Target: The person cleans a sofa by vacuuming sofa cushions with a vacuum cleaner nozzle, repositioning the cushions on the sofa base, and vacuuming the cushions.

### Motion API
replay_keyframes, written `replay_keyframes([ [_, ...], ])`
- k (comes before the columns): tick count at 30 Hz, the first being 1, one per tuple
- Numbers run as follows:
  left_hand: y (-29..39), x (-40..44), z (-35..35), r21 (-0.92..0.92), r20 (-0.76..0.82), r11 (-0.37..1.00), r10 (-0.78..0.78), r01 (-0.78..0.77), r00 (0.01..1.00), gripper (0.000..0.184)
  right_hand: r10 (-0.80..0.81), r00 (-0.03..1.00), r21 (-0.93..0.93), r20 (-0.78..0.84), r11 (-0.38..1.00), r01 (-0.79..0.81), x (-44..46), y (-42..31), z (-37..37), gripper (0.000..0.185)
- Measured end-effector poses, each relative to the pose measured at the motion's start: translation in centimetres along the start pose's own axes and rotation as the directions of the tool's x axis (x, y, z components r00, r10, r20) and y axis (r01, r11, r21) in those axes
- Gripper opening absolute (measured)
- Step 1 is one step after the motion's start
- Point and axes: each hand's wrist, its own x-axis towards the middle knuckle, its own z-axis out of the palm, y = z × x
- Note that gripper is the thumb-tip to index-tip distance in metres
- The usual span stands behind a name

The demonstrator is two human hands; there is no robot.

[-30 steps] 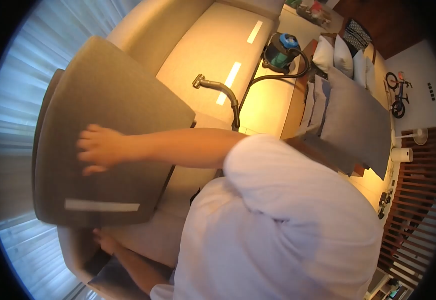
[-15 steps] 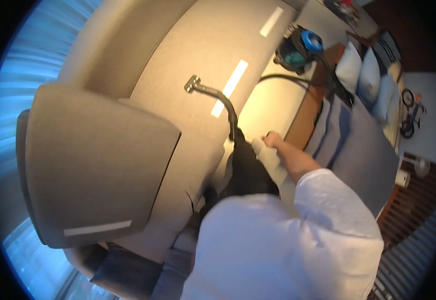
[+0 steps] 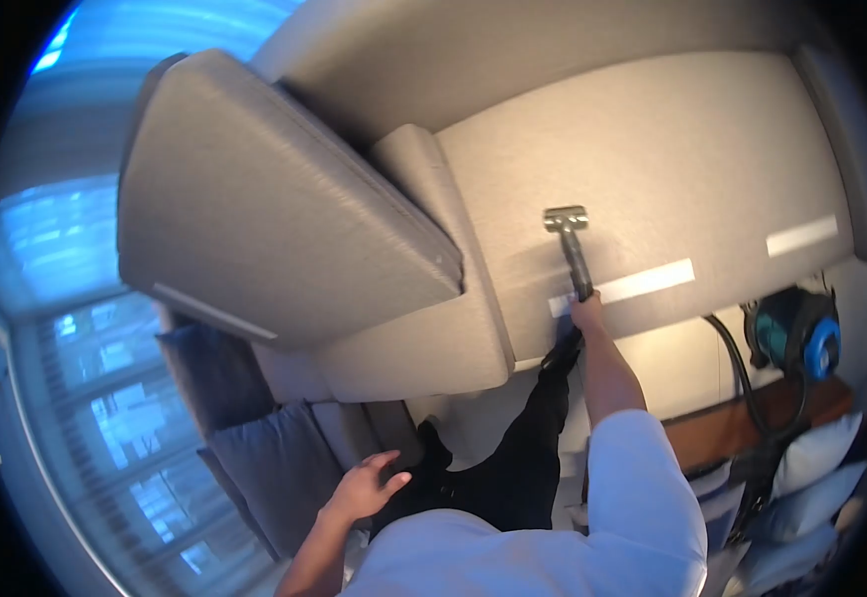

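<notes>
My right hand (image 3: 587, 310) is wrapped around the dark handle of a vacuum cleaner wand (image 3: 578, 267). At the wand's far end, a shiny upholstery nozzle (image 3: 566, 219) rests on the beige sofa seat (image 3: 692, 139). The hose beyond my grip is mostly hidden by my hand and leg. Nothing is in my left hand (image 3: 362, 488), whose fingers are apart beside my thigh, near a grey cushion (image 3: 279, 468).
A large sofa cushion (image 3: 284, 209) leans on its edge at left. White strips (image 3: 642, 283) lie along the seat front. At right, the vacuum cleaner (image 3: 791, 333) stands on the floor with its black hose (image 3: 737, 373), near a brown bench (image 3: 752, 418) and pillows (image 3: 816, 453).
My right hand, earlier away from the wand, now grips it. My left hand has come into view. The view has turned, showing more of the sofa and the window side.
</notes>
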Motion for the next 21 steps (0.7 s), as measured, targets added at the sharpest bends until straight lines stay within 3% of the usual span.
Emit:
replay_keyframes([
  [4, 2.8, 0.9, 1.9, 0.017, -0.06, 0.999, 0.032, -0.031, 0.998, 0.068, -0.198, 0.98, 0.117, -0.031, 0.973, 0.2, -9.0, -2.1, -2.5, 0.051],
  [6, 5.3, 1.4, 1.6, -0.093, 0.059, 0.984, 0.155, -0.149, 0.986, 0.075, -0.233, 0.973, 0.209, 0.002, 0.951, 0.227, -14.8, -2.7, -4.4, 0.044],
  [7, 6.3, 1.8, 1.6, -0.14, 0.039, 0.98, 0.147, -0.14, 0.988, 0.075, -0.225, 0.972, 0.297, 0.07, 0.935, 0.195, -19.5, -6.2, -6.7, 0.038],
  [8, 7.3, 2.5, 1.8, -0.157, -0.03, 0.947, 0.278, -0.28, 0.96, 0.078, -0.219, 0.966, 0.379, 0.138, 0.913, 0.152, -24.7, -10.1, -9.1, 0.033],
  [9, 7.9, 2.8, 1.8, -0.148, -0.119, 0.895, 0.405, -0.42, 0.906, 0.082, -0.315, 0.938, 0.437, 0.148, 0.871, 0.224, -28.6, -12.4, -10.2, 0.03],
  [11, 7.1, 3.6, 1.6, -0.266, -0.185, 0.854, 0.41, -0.448, 0.893, 0.085, -0.467, 0.866, 0.472, 0.18, 0.813, 0.341, -34.6, -17.1, -10.7, 0.027],
  [12, 6.5, 3.8, 0.9, -0.351, -0.204, 0.811, 0.421, -0.468, 0.884, 0.088, -0.519, 0.829, 0.454, 0.211, 0.803, 0.387, -37.3, -19.5, -10.2, 0.027],
  [13, 8.2, 1.7, 2.9, -0.526, -0.228, 0.7, 0.431, -0.483, 0.873, 0.08, -0.601, 0.765, 0.582, 0.23, 0.715, 0.387, -40.4, -18.5, -11.8, 0.029],
  [14, 6.8, 2.0, 3.2, -0.537, -0.27, 0.675, 0.431, -0.507, 0.861, 0.08, -0.661, 0.694, 0.553, 0.287, 0.706, 0.443, -42.0, -20.1, -11.2, 0.031],
  [16, 4.1, 3.0, 3.7, -0.47, -0.528, 0.601, 0.395, -0.646, 0.752, 0.069, -0.779, 0.509, 0.614, 0.367, 0.614, 0.497, -44.9, -24.2, -10.6, 0.033],
  [17, 3.9, 1.3, 3.1, -0.419, -0.699, 0.554, 0.309, -0.72, 0.645, 0.055, -0.766, 0.414, 0.566, 0.491, 0.643, 0.516, -44.8, -25.8, -10.8, 0.035],
  [18, 3.3, 0.4, 3.5, -0.417, -0.775, 0.595, 0.161, -0.687, 0.611, 0.05, -0.724, 0.337, 0.511, 0.602, 0.674, 0.534, -44.0, -27.5, -11.2, 0.038],
  [19, 2.2, -1.5, 1.9, -0.471, -0.753, 0.55, 0.156, -0.689, 0.639, 0.052, -0.791, 0.359, 0.519, 0.495, 0.601, 0.608, -42.7, -29.5, -10.8, 0.048],
  [20, 0.5, -1.5, 2.1, -0.429, -0.788, 0.604, 0.112, -0.672, 0.605, 0.051, -0.849, 0.371, 0.515, 0.376, 0.524, 0.678, -40.8, -32.1, -10.5, 0.061],
  [21, -1.4, -1.6, 2.6, -0.389, -0.824, 0.653, 0.07, -0.65, 0.563, 0.05, -0.804, 0.529, 0.502, 0.272, 0.588, 0.634, -40.1, -34.9, -10.4, 0.071],
])
